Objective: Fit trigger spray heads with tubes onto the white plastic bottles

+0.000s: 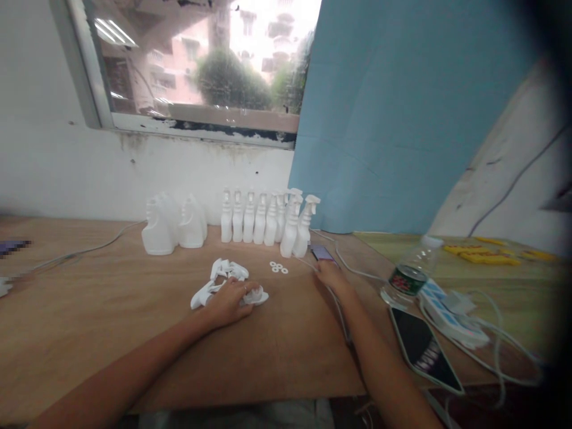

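Observation:
My left hand (230,302) lies over a small pile of white spray trigger heads (205,293), fingers stretched across them and apart. A rounded white piece (255,295) shows beside its fingertips. My right hand (331,275) is farther right, its fingers closed at the near end of a phone (322,254) with a lit purple screen. A cable runs under that wrist. Between the hands lie several small white rings (279,268). Behind them stands a row of white spray bottles (260,223); the two nearest at the right end carry trigger heads.
Larger white jugs (159,229) stand at the back left by the wall. At right are a clear water bottle (407,277), a dark-screened phone (424,348) and a power strip (453,316) with cables. Yellow items (485,255) lie beyond. A blue curtain (375,119) hangs behind.

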The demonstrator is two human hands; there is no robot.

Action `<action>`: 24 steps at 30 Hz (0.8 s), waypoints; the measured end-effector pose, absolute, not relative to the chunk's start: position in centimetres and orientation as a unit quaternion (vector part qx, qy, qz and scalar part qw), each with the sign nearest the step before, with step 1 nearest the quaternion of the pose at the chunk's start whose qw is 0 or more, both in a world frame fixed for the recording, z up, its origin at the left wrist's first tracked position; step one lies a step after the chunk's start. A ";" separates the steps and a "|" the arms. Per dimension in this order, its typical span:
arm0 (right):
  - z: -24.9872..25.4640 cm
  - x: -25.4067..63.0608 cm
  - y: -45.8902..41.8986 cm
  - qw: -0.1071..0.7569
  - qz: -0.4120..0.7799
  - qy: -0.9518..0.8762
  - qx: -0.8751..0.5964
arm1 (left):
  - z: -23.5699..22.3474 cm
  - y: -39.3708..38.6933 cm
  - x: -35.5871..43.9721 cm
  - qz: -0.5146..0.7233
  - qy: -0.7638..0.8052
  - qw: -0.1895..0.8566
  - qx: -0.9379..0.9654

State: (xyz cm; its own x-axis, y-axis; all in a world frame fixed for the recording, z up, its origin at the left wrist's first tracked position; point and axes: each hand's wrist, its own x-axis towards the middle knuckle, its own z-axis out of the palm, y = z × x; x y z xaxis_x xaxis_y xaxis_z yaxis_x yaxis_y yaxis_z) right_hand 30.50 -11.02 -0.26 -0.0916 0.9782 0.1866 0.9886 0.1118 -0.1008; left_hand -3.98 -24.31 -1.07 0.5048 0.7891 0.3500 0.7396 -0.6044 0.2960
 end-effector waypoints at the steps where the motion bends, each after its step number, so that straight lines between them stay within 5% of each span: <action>1: -0.4 30.4 -10.9 0.102 -0.032 -0.727 -0.678 | -1.0 -24.3 -4.0 0.229 0.439 0.053 0.867; 8: 1.4 29.8 -11.5 0.149 -0.082 -0.698 -0.696 | -1.0 -24.5 -4.0 0.214 0.447 0.033 0.868; 15: 4.2 27.6 -13.7 0.342 -0.150 -0.695 -0.615 | -0.6 -25.0 -3.7 0.207 0.445 0.030 0.871; 20: 4.9 25.0 -14.5 0.554 0.063 -0.699 -0.447 | -0.5 -24.9 -3.6 0.201 0.471 0.032 0.858; 24: 3.9 23.2 -14.1 0.576 0.249 -0.690 -0.362 | -0.8 -24.7 -3.7 0.202 0.459 0.031 0.865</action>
